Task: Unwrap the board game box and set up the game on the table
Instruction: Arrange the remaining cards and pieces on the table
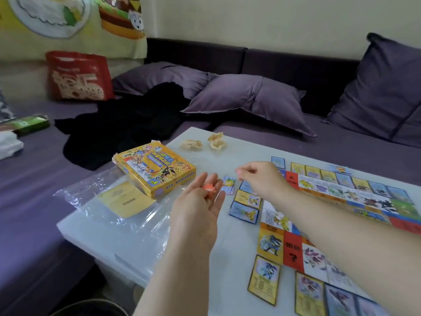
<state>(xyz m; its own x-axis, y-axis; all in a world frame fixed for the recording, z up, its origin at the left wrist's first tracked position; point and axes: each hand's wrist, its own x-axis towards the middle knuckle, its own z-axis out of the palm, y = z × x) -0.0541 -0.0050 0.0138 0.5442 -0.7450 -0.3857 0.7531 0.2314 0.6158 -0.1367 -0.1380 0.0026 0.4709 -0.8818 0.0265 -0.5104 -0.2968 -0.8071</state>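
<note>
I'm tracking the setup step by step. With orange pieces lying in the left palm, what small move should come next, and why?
Probably the right hand reaches to the left hand and pinches one of the orange pieces to set it by the board. The pieces lie in the upturned palm, while board and cards are already laid out.

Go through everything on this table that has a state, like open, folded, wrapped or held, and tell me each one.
game box: unwrapped, lying flat.
plastic wrap: off the box, spread out.
game board: unfolded, flat.
cards: face up beside the board.
left hand: palm up, fingers straight.
orange pieces: lying on its fingers.
right hand: fingers curled, hold unclear.
paper scraps: crumpled.
</note>
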